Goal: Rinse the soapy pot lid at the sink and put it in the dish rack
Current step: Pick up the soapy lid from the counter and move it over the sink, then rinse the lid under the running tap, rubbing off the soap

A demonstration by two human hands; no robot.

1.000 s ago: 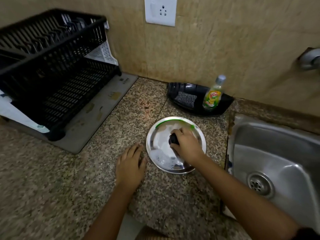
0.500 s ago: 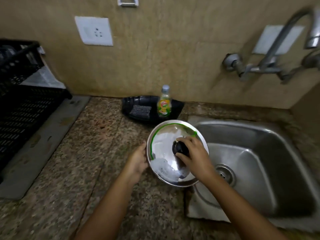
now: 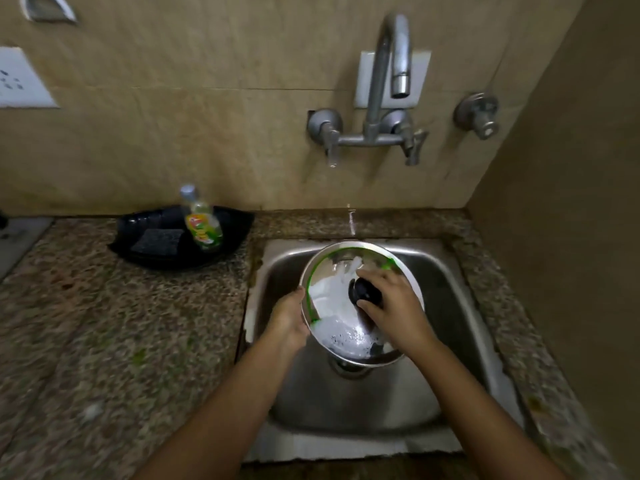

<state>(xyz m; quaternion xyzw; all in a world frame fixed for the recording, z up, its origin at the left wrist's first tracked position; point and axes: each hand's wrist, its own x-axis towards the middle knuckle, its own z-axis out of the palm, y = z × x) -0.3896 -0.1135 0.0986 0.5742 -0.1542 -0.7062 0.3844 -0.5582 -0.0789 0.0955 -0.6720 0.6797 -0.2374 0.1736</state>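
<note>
A round steel pot lid (image 3: 332,306) with white foam, a green streak along its rim and a black knob (image 3: 365,292) hangs tilted over the steel sink (image 3: 450,306). My right hand (image 3: 394,306) grips the knob. My left hand (image 3: 289,317) holds the lid's left rim. The tap spout (image 3: 400,77) stands on the wall above the sink, and no water runs from it. The dish rack is out of view.
A black tray (image 3: 235,233) on the granite counter (image 3: 121,323) left of the sink holds a dish-soap bottle (image 3: 202,220) and a dark scrub pad (image 3: 157,239). Two tap handles (image 3: 330,140) (image 3: 414,143) flank the spout; another valve (image 3: 479,116) is at right. A side wall closes the right.
The lid has been lifted off the counter and carried right, over the sink. My left hand went from flat on the counter to holding the rim. The view swung right, losing the dish rack.
</note>
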